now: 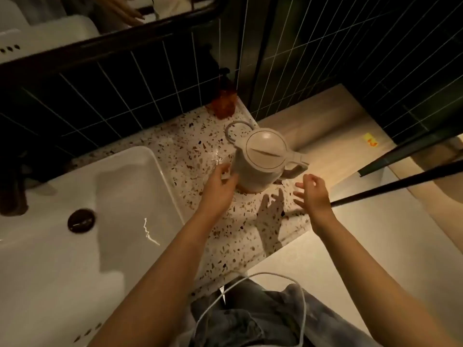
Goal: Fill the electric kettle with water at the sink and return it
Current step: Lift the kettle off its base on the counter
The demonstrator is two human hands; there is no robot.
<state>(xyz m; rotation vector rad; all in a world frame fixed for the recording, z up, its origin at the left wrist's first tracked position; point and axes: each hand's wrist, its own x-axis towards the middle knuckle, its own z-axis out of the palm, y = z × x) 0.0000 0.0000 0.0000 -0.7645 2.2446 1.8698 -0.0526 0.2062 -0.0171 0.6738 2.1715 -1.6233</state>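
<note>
A cream electric kettle (263,156) with its lid closed stands upright on the speckled terrazzo counter (190,146), right of the white sink (82,221). Its handle points right. My left hand (221,180) rests against the kettle's lower left side, fingers curved around the body. My right hand (312,190) hovers open just below and right of the handle, not touching it. The kettle's cord (234,126) loops behind it.
A dark faucet (12,194) stands at the sink's left edge and a dark drain (82,220) sits in the basin. An amber bottle (224,103) stands in the tiled corner. A black rod (400,184) crosses on the right. A white cable (250,294) hangs by my jeans.
</note>
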